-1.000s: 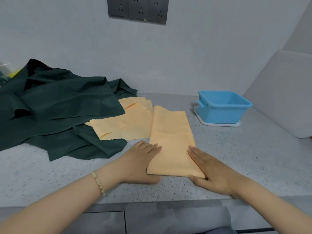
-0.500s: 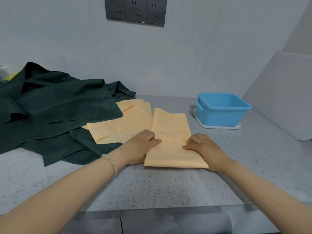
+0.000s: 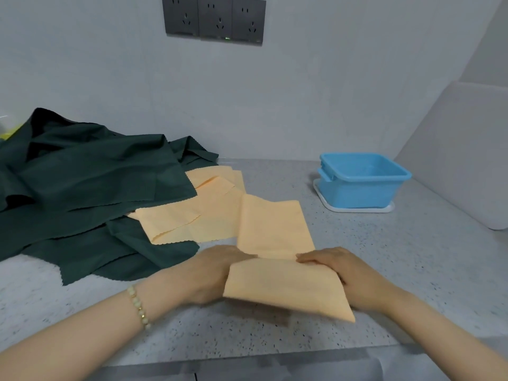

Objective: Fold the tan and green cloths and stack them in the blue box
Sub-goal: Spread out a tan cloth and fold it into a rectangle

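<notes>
While its far half lies flat on the speckled counter (image 3: 384, 270), the tan cloth (image 3: 275, 232) has its near end lifted and doubled back, pinched at the left edge by the left hand (image 3: 211, 273) and at the right by the right hand (image 3: 346, 273). Loose tan cloths (image 3: 192, 221) and a heap of green cloths (image 3: 90, 193) lie to the left. The blue box (image 3: 362, 180), open-topped, stands on a white tray (image 3: 357, 209) at far right, well apart.

Both forearms extended forward, bare. Left hand (image 3: 211, 273) and right hand (image 3: 349, 276) — fingers curled, each pinching one side of a lifted fold; beaded bracelet (image 3: 138, 306) on the left wrist.
</notes>
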Tool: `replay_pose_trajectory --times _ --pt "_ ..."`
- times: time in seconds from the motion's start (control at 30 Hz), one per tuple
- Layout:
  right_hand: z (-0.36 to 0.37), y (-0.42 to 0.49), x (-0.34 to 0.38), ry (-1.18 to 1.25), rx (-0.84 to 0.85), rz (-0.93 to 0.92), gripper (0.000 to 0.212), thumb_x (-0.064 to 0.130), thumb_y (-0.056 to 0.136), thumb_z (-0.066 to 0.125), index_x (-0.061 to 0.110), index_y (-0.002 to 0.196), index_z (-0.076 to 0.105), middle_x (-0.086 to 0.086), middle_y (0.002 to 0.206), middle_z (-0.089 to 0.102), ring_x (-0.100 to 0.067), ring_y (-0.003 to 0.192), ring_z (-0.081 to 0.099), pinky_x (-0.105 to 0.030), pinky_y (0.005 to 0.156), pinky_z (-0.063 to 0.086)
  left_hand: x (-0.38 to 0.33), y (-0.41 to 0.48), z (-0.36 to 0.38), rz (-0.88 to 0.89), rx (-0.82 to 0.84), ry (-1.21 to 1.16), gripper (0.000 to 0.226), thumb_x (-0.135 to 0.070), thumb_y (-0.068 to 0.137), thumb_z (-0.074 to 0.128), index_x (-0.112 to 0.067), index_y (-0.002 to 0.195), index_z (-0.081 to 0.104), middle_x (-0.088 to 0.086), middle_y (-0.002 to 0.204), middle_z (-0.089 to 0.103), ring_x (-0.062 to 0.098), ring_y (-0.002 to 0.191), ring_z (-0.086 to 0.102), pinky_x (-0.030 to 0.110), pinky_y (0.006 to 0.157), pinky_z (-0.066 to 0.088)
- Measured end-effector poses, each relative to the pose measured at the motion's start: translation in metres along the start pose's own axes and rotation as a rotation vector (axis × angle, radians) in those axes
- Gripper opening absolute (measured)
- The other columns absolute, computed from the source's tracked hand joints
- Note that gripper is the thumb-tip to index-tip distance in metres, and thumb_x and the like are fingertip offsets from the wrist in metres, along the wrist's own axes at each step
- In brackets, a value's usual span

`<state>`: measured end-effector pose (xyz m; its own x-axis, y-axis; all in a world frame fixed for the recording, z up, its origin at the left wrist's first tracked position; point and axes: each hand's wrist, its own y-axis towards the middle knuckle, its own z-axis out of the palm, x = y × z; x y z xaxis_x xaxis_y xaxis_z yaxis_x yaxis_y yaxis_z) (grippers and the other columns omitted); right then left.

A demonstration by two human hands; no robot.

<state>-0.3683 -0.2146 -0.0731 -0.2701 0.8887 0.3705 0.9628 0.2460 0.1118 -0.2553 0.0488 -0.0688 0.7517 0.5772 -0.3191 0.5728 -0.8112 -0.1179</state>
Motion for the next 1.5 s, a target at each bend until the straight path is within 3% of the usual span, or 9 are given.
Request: replay_pose_trajectory --times 0.1,0.2,0.33,0.47,0.7,1.13,1.27,1.37,1.5 --pt "-0.012 0.016 0.008 0.373 -0.082 0.137 0.019 0.030 0.076 0.055 0.036 0.088 0.068 0.018 0.084 0.070 0.005 0.074 0.061 -0.015 0.066 0.046 -0.006 0.007 -0.014 -0.082 -0.084 -0.248 0.030 -0.008 0.096 0.038 -0.015 0.113 0.061 0.001 0.117 0.060 0.018 0.105 0.055 0.025 0.092 0.044" --pt "-0.010 0.043 -0.002 0.406 -0.177 0.378 0.025 0.042 0.083 0.059 0.019 0.082 0.069 0.001 0.079 0.071 -0.012 0.070 0.062 -0.027 0.066 0.048 -0.005 0.028 -0.019 -0.241 -0.232 -0.478 0.040 -0.041 0.101 0.032 -0.018 0.077 0.055 0.003 0.085 0.059 0.020 0.077 0.054 0.019 0.065 0.043" --pt "0.005 0.063 -0.019 0.426 -0.240 0.563 0.034 0.032 0.086 0.067 0.019 0.057 0.057 0.015 0.044 0.054 0.002 0.043 0.048 -0.008 0.044 0.031 0.005 0.043 -0.005 -0.376 -0.212 -0.504 0.047 -0.048 0.093 0.050 -0.017 0.058 0.047 -0.002 0.060 0.052 0.015 0.057 0.049 0.025 0.054 0.034" --pt "0.014 0.068 -0.024 0.345 -0.338 0.608 0.047 0.030 0.083 0.070 0.020 0.051 0.037 0.014 0.040 0.033 -0.003 0.039 0.033 -0.017 0.044 0.026 0.011 0.041 0.005 -0.433 -0.295 -0.501 0.055 -0.031 0.090 0.060 -0.019 0.049 0.026 -0.003 0.051 0.027 0.014 0.052 0.030 0.026 0.059 0.022" --pt "0.023 0.068 -0.016 0.080 -0.394 0.587 0.027 0.040 0.088 0.060 0.019 0.073 0.056 0.003 0.071 0.062 -0.015 0.071 0.059 -0.029 0.061 0.045 0.008 0.037 0.012 -0.434 -0.400 -0.505 0.052 -0.034 0.091 0.060 -0.019 0.051 0.031 -0.003 0.054 0.033 0.013 0.053 0.033 0.025 0.058 0.024" --pt "0.027 0.069 -0.011 -0.377 -0.313 0.571 0.032 0.049 0.094 0.043 0.019 0.080 0.045 0.006 0.067 0.049 -0.014 0.062 0.048 -0.026 0.051 0.032 0.010 0.041 0.017 -0.455 -0.359 -0.448 0.043 -0.037 0.091 0.057 -0.020 0.058 0.036 -0.004 0.060 0.042 0.014 0.061 0.043 0.026 0.061 0.031" --pt "0.019 0.067 -0.008 -0.489 -0.367 0.549 0.032 0.052 0.089 0.047 0.021 0.086 0.040 0.008 0.066 0.048 -0.014 0.059 0.046 -0.026 0.048 0.030 0.007 0.037 0.013 -0.479 -0.363 -0.350 0.030 -0.047 0.087 0.060 -0.022 0.078 0.045 -0.007 0.079 0.057 0.013 0.077 0.057 0.028 0.068 0.043" --pt "0.016 0.074 -0.003 -0.352 -0.489 0.430 0.021 0.041 0.092 0.049 0.022 0.099 0.054 0.006 0.080 0.058 -0.015 0.069 0.052 -0.026 0.054 0.035 0.000 0.041 0.005 -0.435 -0.549 -0.138 0.032 -0.051 0.091 0.051 -0.020 0.093 0.043 -0.003 0.089 0.059 0.015 0.080 0.056 0.030 0.069 0.044" --pt "0.019 0.103 0.008 -0.104 -0.433 0.294 0.034 0.026 0.100 0.038 0.016 0.125 0.058 -0.003 0.123 0.062 -0.021 0.113 0.054 -0.031 0.094 0.040 -0.009 0.069 -0.004 -0.243 -0.615 -0.021 0.040 -0.029 0.103 0.030 -0.016 0.140 0.036 0.001 0.143 0.041 0.019 0.131 0.035 0.031 0.107 0.026"
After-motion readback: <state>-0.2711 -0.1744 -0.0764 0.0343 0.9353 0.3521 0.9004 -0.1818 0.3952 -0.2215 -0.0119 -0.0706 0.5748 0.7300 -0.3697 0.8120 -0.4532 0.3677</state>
